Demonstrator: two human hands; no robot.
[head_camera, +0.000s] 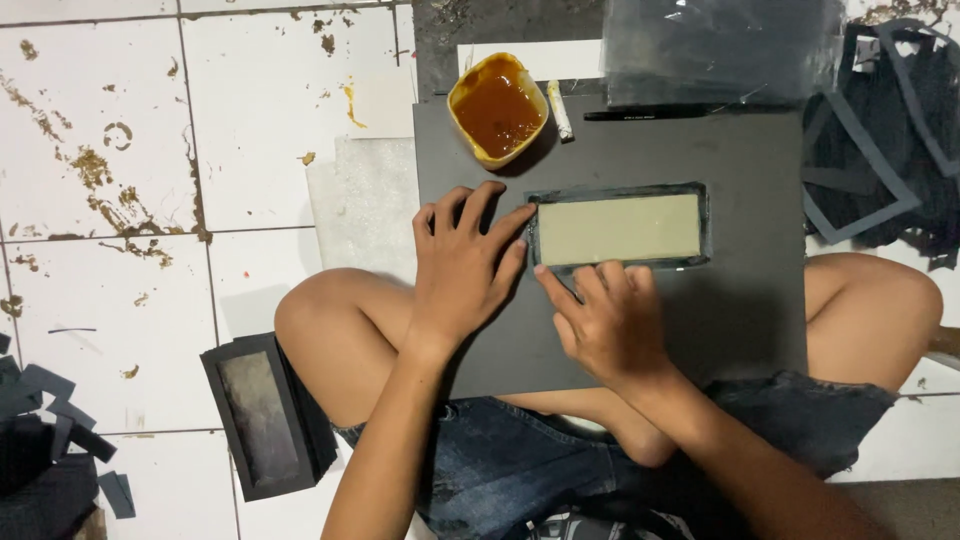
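At the far left, black paper scraps (45, 440) lie on the stained tile floor (120, 150), cut off by the frame edge. Next comes a finished black tray (262, 415), tipped against the person's knee. The left hand (462, 262) is spread flat, its fingertips (520, 218) pressing the left end of the grey card (620, 228), likely to pin the folded black edge down. That card sits in a black paper border in the middle of a black board (720, 320) resting on the lap, which serves as a work surface. Above it, within reach, stand a yellow cup (497, 108) of brown glue and a small white stick (559, 110). The right hand (605, 325) is open too, fingers pressing the card's lower edge; it holds nothing. Further right, a black pen (650, 113), a clear plastic sheet (720, 50) and more black offcuts (880, 150) are partly cut off and hard to make out.
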